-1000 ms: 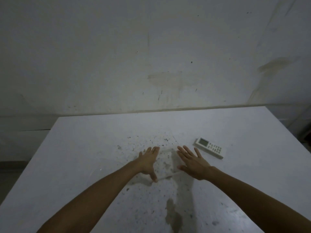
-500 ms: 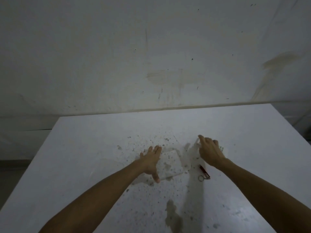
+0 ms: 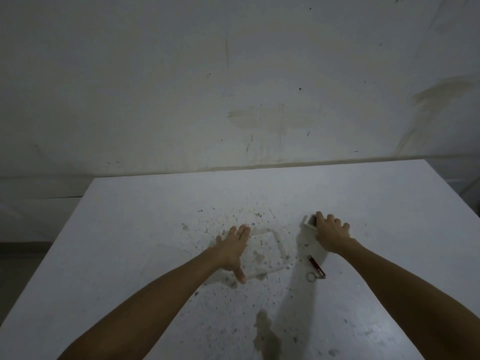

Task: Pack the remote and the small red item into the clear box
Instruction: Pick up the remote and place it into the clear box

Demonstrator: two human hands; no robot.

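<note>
A clear box (image 3: 281,246) stands open on the white table (image 3: 145,229), hard to make out but for its pale rim. My left hand (image 3: 233,252) lies flat against the box's left side, fingers straight and the thumb at its front corner. Right of the box, my right hand (image 3: 330,233) curls over the white remote (image 3: 308,222), of which only the far end shows. The small red item (image 3: 315,265), with a metal ring at its near end, lies on the table between the box and my right forearm.
The table top is speckled with dark spots and has a brown stain (image 3: 266,333) near its front. A stained wall (image 3: 233,87) rises behind the far table edge. The table's left edge drops off to the floor.
My right hand has left the box and moved right onto the remote, closing its fingers over it. That uncovered the small red item. My left hand has stayed at the box.
</note>
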